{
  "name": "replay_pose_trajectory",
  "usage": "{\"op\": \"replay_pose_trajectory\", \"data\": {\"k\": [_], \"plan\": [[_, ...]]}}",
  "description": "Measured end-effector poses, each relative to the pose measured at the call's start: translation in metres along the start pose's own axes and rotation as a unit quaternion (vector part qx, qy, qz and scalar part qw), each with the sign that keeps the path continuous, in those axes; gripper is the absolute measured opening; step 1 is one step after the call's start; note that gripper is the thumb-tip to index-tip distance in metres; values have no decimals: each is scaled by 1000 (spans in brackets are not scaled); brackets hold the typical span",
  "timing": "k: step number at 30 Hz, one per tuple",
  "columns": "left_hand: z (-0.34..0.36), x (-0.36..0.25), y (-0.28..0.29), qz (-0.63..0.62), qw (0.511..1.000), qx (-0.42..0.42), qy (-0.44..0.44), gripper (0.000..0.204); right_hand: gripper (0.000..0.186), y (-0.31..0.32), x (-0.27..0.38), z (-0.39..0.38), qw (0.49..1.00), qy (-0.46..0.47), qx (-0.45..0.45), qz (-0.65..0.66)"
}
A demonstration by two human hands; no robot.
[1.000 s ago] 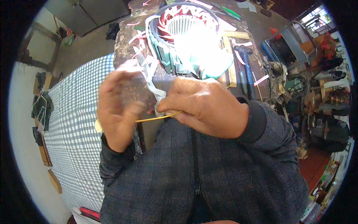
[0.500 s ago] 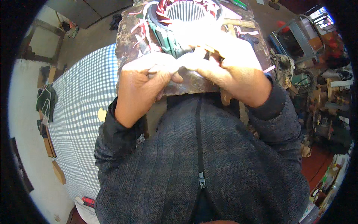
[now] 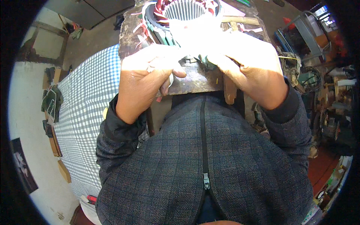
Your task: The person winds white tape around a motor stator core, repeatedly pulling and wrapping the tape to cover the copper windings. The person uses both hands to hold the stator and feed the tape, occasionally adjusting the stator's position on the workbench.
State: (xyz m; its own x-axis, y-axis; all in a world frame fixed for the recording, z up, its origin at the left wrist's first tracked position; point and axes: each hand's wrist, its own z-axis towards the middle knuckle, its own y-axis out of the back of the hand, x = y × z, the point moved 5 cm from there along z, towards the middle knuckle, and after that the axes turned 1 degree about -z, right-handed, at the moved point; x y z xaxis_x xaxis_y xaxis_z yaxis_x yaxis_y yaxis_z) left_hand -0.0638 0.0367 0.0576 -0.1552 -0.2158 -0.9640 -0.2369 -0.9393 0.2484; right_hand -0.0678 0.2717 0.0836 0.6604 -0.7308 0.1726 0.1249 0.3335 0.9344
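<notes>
A motor stator (image 3: pixel 150 18) with a slotted inner bore and red-and-white windings stands on the worn wooden bench at the top. Strong glare washes out its near side and most of my fingers. My left hand (image 3: pixel 144 75) is closed in front of the stator, its fingers curled; a bit of something white shows under them. Across a small gap, my right hand (image 3: pixel 253 69) pinches with thumb and forefinger beside a small dark-green piece (image 3: pixel 206 62). What either hand holds is lost in the glare.
Scraps of pink and white strip lie on the bench (image 3: pixel 195 78) around the stator. A wooden stick (image 3: pixel 229 90) juts past the near edge. To the left spreads a checked cloth (image 3: pixel 90 97); at right are a metal frame (image 3: pixel 309 35) and piled clutter.
My hands have moved apart: the right one has shifted right, opening a gap where the fingertips met. The dark-green piece now shows beside the right fingertips. The view has shifted slightly.
</notes>
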Motion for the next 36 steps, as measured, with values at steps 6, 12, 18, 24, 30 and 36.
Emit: {"op": "replay_pose_trajectory", "data": {"k": [6, 12, 18, 24, 30, 36], "plan": [[3, -3, 2, -48, 998, -30, -5, 15, 26, 0, 4, 9, 998, 6, 22, -52], [8, -9, 7, -65, 998, -12, 13, 15, 36, 0, 9, 15, 993, -40, 76, 82], [11, -10, 6, -10, 1000, 7, 23, 12, 39, 7, 20, 37, 993, 93, -26, 61], [19, -9, 21, 45, 997, -34, -44, 10, 45, 10, 20, 54, 986, 168, 17, 15], [32, -32, 22, 378, 868, -72, -315, 14, 40, -2, -4, 103, 916, 291, -252, -109], [6, 7, 21, 105, 991, -74, -27, 15, 39, -34, -47, 157, 969, 221, -79, -76]]}}
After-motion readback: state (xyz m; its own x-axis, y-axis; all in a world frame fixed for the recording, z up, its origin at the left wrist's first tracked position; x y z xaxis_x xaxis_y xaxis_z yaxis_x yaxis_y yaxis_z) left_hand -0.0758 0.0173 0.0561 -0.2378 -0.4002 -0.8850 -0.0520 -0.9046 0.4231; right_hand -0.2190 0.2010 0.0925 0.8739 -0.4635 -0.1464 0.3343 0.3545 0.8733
